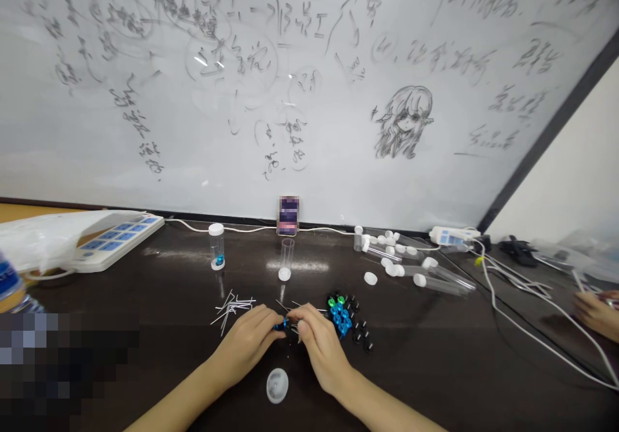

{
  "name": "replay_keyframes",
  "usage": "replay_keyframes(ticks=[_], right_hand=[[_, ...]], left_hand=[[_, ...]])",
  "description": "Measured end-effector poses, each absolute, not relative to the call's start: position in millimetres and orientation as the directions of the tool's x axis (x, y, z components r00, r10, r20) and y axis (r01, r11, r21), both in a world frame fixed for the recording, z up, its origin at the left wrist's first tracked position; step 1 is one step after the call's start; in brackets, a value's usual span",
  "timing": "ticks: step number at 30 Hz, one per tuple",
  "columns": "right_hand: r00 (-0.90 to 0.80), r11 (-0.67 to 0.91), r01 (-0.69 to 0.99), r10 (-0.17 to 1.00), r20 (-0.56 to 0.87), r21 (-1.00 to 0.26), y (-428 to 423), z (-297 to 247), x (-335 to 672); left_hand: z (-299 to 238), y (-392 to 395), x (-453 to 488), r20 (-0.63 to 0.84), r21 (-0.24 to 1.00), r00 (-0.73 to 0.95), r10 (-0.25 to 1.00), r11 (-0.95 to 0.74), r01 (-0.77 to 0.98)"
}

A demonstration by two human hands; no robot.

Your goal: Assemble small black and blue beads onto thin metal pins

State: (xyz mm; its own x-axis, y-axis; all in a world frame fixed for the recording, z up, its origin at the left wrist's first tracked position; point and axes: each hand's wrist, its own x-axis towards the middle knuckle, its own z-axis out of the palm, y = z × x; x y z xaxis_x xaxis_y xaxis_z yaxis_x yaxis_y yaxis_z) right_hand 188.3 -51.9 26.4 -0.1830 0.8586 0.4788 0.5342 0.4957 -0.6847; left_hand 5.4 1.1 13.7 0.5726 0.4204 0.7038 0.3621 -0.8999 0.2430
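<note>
Between both grips, a blue piece [282,324] is pinched just over the table [435,367]: left hand [246,345] and right hand [319,349] are each closed on it. Pins [232,306] lie just left, beads [341,319] just right, a cap [277,385] nearer.

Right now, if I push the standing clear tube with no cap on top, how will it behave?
It will probably tip: the clear tube is tall and narrow and stands on a small white cap. Once down it may roll, being round like the lying tubes at the right. It looks empty, so likely light.
</note>
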Motion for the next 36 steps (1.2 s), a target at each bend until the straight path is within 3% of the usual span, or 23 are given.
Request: replay_keyframes(ticks=[36], right_hand=[[-0.156, 0.483, 0.481, 0.868, 0.471, -0.731, -51.9, 26.5, 189.7]], left_hand=[[11.5, 1.1, 3.7, 0.597, 0.321, 0.637, 0.487, -0.873, 0.367]])
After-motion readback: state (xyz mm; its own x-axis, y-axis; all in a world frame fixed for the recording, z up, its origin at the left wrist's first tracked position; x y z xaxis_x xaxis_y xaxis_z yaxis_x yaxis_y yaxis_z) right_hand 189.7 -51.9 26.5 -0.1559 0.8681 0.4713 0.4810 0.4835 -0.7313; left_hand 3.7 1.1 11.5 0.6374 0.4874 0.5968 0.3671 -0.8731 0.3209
